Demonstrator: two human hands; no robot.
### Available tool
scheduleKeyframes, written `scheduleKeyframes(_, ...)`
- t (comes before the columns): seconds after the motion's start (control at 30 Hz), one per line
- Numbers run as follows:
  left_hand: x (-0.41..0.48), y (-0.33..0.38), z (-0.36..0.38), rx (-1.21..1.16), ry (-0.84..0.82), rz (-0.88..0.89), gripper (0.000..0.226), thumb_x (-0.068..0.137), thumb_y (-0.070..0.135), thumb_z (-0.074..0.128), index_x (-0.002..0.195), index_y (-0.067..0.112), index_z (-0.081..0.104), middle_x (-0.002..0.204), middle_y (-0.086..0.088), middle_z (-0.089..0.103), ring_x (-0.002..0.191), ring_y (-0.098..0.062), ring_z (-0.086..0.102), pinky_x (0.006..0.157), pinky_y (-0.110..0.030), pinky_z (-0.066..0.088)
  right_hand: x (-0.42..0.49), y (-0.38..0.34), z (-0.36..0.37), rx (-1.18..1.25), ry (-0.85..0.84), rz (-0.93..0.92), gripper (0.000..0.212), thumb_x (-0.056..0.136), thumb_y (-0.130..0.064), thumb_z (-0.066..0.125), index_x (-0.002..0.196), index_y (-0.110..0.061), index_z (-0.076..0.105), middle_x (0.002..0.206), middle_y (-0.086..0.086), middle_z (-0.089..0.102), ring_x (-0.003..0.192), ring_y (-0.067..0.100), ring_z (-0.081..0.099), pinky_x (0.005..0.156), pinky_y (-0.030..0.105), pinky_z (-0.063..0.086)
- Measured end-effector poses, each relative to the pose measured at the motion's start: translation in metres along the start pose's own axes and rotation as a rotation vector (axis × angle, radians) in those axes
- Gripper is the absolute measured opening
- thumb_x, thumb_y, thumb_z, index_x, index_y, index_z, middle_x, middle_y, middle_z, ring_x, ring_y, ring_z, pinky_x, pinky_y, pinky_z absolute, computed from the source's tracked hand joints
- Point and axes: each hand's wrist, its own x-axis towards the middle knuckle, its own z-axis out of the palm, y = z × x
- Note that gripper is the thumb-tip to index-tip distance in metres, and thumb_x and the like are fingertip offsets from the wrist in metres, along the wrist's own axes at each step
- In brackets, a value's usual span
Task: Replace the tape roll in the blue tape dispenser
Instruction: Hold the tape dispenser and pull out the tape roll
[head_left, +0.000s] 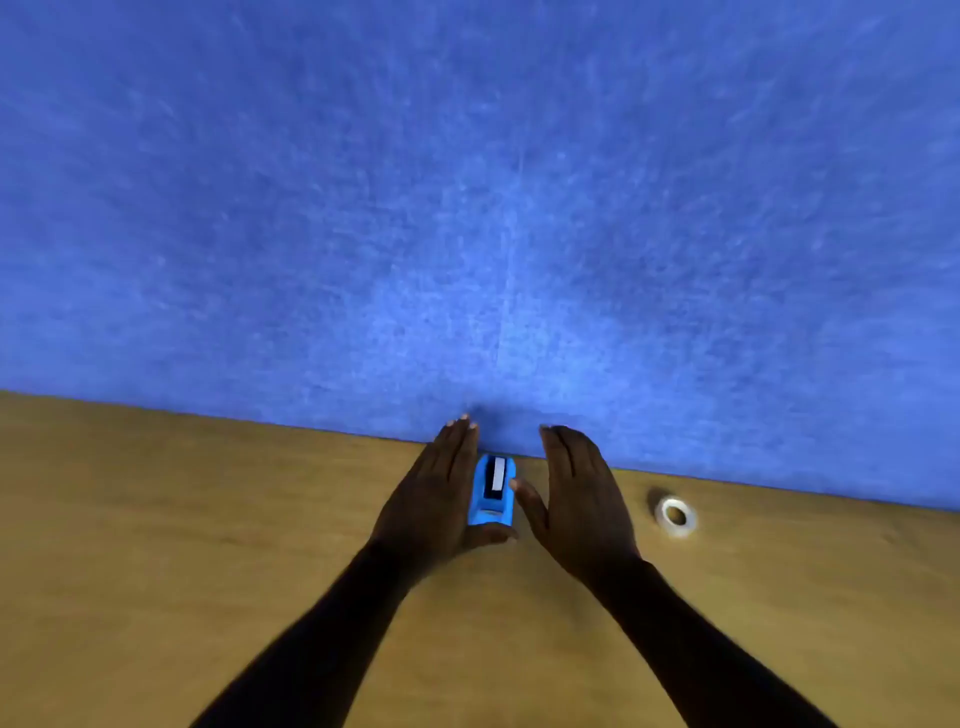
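Tan wood-grain table (182, 545) in front, blue felt-like wall panel (467, 182) right behind it, even light, slight blur.

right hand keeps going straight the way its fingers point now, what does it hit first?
Likely the blue wall. The right hand lies flat and open beside the blue tape dispenser, fingers aimed at the wall and already overlapping its base. Depth is unclear. The tape roll sits off to its right, out of line.

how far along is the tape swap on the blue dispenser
Nothing looks done yet. The blue tape dispenser sits on the wooden table between the open left hand and right hand. Neither grips it. The loose tape roll lies untouched to the right, so the whole swap is left.
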Motion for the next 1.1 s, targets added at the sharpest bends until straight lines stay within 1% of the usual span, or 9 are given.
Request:
scheduleKeyframes(0.13,0.006,-0.013,0.028,0.000,-0.031,-0.022,0.123,0.069,0.085,0.045,0.148,-0.009,0.031,0.154,-0.026,0.036,0.144,-0.034,0.033,0.114,-0.045,0.024,0.005,0.004,0.026,0.068,-0.049,0.044,0.068,0.090,-0.054,0.040,0.133,-0.002,0.046,0.122,0.018,0.059,0.111,0.034,0.056,0.091,0.039,0.050)
scheduleKeyframes(0.23,0.005,-0.018,0.047,-0.094,-0.044,-0.022,0.129,0.066,0.083,0.052,0.154,-0.004,0.016,0.163,-0.018,0.020,0.150,-0.028,0.021,0.119,-0.032,0.013,0.007,0.007,0.044,0.109,-0.070,0.013,0.068,0.090,-0.052,0.041,0.133,-0.001,0.046,0.122,0.018,0.059,0.110,0.036,0.057,0.088,0.040,0.051)
scheduleKeyframes(0.3,0.002,-0.021,0.054,-0.131,-0.068,-0.020,0.129,0.065,0.081,0.055,0.155,-0.002,0.013,0.164,-0.015,0.017,0.152,-0.026,0.018,0.119,-0.027,0.009,0.010,0.010,0.051,0.145,-0.089,-0.004,0.069,0.089,-0.053,0.039,0.135,-0.001,0.044,0.125,0.018,0.056,0.113,0.034,0.056,0.090,0.039,0.050)
scheduleKeyframes(0.4,-0.002,-0.024,0.061,-0.173,-0.043,-0.024,0.121,0.068,0.074,0.061,0.153,-0.002,0.023,0.159,-0.018,0.032,0.146,-0.030,0.033,0.117,-0.029,0.018,0.011,0.012,0.060,0.186,-0.107,-0.010,0.070,0.088,-0.054,0.039,0.138,-0.004,0.042,0.129,0.015,0.054,0.117,0.029,0.053,0.095,0.034,0.046)
scheduleKeyframes(0.5,-0.002,-0.026,0.064,-0.186,-0.002,-0.008,0.111,0.074,0.073,0.060,0.152,-0.001,0.030,0.152,-0.019,0.044,0.139,-0.030,0.044,0.116,-0.036,0.030,0.014,0.015,0.062,0.234,-0.105,-0.009,0.068,0.087,-0.052,0.042,0.136,-0.006,0.045,0.129,0.012,0.054,0.116,0.025,0.054,0.093,0.026,0.041)
scheduleKeyframes(0.63,-0.003,-0.025,0.063,-0.169,0.051,-0.007,0.107,0.074,0.077,0.055,0.149,0.002,0.036,0.144,-0.014,0.054,0.129,-0.025,0.051,0.112,-0.024,0.026,0.017,0.020,0.063,0.272,-0.102,-0.028,0.062,0.087,-0.049,0.048,0.133,-0.008,0.048,0.125,0.010,0.055,0.112,0.021,0.055,0.092,0.017,0.036)
scheduleKeyframes(0.8,-0.003,-0.023,0.063,-0.181,0.073,-0.019,0.108,0.074,0.080,0.054,0.151,0.007,0.033,0.143,-0.008,0.055,0.128,-0.021,0.050,0.112,-0.028,0.032,0.020,0.025,0.063,0.290,-0.136,-0.071,0.058,0.087,-0.050,0.048,0.130,-0.012,0.050,0.122,0.004,0.053,0.108,0.016,0.056,0.089,0.029,0.049)
scheduleKeyframes(0.93,-0.004,-0.023,0.063,-0.177,0.085,-0.024,0.108,0.076,0.077,0.060,0.153,0.008,0.030,0.143,-0.007,0.054,0.129,-0.019,0.049,0.110,-0.029,0.036,0.024,0.028,0.063,0.273,-0.133,-0.082,0.057,0.086,-0.051,0.047,0.129,-0.015,0.051,0.122,0.003,0.053,0.108,0.017,0.057,0.086,0.033,0.052)
scheduleKeyframes(1.1,-0.003,-0.023,0.062,-0.170,0.090,-0.030,0.107,0.075,0.079,0.058,0.153,0.011,0.031,0.145,-0.005,0.053,0.131,-0.018,0.047,0.111,-0.029,0.034,0.031,0.029,0.066,0.244,-0.167,-0.058,0.059,0.081,-0.057,0.047,0.125,-0.019,0.055,0.123,0.000,0.051,0.111,0.015,0.054,0.088,0.028,0.048)
